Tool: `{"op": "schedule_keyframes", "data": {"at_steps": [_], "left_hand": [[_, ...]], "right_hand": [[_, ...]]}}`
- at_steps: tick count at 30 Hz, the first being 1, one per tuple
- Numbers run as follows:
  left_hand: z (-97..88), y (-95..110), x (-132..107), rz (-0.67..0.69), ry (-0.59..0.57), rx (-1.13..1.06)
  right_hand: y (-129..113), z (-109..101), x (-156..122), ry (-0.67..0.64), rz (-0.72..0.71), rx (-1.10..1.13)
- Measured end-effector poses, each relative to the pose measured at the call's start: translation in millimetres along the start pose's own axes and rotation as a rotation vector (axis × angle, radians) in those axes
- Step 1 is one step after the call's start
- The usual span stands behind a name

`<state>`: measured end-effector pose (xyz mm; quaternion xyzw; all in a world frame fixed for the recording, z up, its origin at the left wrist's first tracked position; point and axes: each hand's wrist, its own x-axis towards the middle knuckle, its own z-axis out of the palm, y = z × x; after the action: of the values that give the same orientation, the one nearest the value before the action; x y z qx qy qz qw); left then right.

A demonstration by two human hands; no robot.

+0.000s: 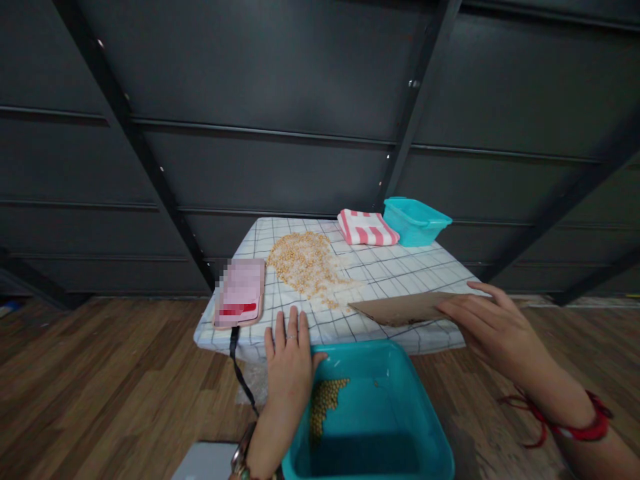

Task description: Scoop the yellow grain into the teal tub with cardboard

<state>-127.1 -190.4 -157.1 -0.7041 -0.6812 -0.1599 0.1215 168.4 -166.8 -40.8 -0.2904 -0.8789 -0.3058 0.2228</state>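
Observation:
My left hand [290, 357] lies with its fingers stretched out over the near edge of the checked cloth, its thumb by the rim of a teal basin [385, 347]. Inside that basin, dried beans [325, 400] are gathered at the left side. My right hand [493, 323] grips the right end of a flat piece of brown cardboard [405, 309], held low over the near right part of the table. Left of the cardboard's tip spreads a pile of yellow beans mixed with whitish grains [305, 260].
On the table's left lies a pink phone-like case [243, 287] with a black strap [235, 353]. A folded red-and-white striped towel [367, 228] and a smaller turquoise basin [415, 223] sit at the back right. Behind the table stands a dark panelled wall [270, 160].

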Motion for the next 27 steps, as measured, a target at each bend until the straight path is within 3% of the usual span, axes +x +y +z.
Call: {"op": "schedule_keyframes", "data": {"at_steps": [9, 17, 27], "left_hand": [[3.0, -0.8, -0.4, 0.000, 0.013, -0.018], [0.8, -0.1, -0.1, -0.008, -0.002, -0.018], [2.5, -1.3, -0.5, -0.007, 0.001, -0.022]], "right_hand": [[-9.5, -10.1, -6.8, -0.026, 0.027, 0.105], [-5.0, -3.1, -4.0, 0.002, 0.016, 0.011], [-14.3, -8.5, -1.2, 0.001, 0.002, 0.065]]}}
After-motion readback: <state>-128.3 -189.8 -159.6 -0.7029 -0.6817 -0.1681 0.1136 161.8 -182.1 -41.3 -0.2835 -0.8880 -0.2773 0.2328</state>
